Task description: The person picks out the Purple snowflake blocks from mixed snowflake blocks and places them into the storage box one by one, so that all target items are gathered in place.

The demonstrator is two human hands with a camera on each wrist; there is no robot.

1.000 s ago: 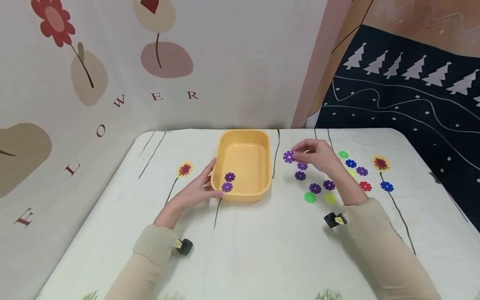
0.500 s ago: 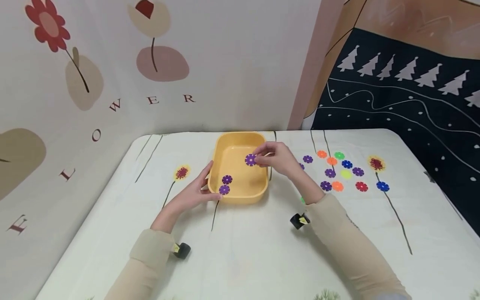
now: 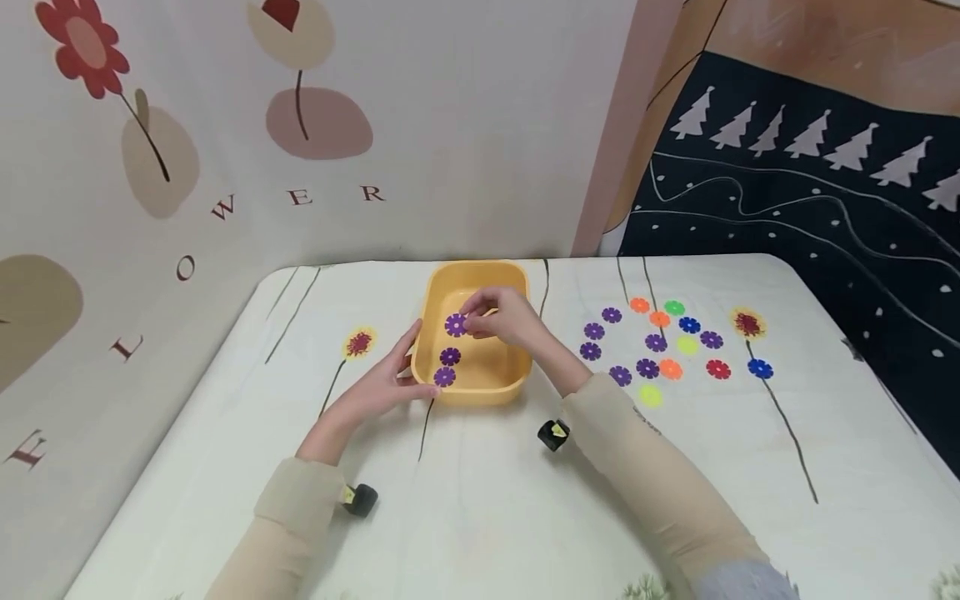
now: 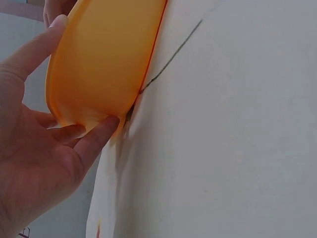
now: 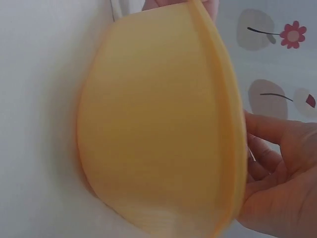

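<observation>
While the left hand (image 3: 381, 382) grips a tub (image 3: 483, 396), the right (image 3: 504, 318) pinches a disc (image 3: 454, 325).

A yellow, round-cornered rectangular plastic tray (image 3: 495, 367) sits near the middle of the counter's (image 3: 465, 500) far edge, gripped by the left hand (image 3: 381, 382). Two purple flower-shaped discs (image 3: 449, 357) lie near its near left corner; the right hand (image 3: 506, 318) pinches another purple flower-shaped disc (image 3: 455, 325) over its left half.
</observation>
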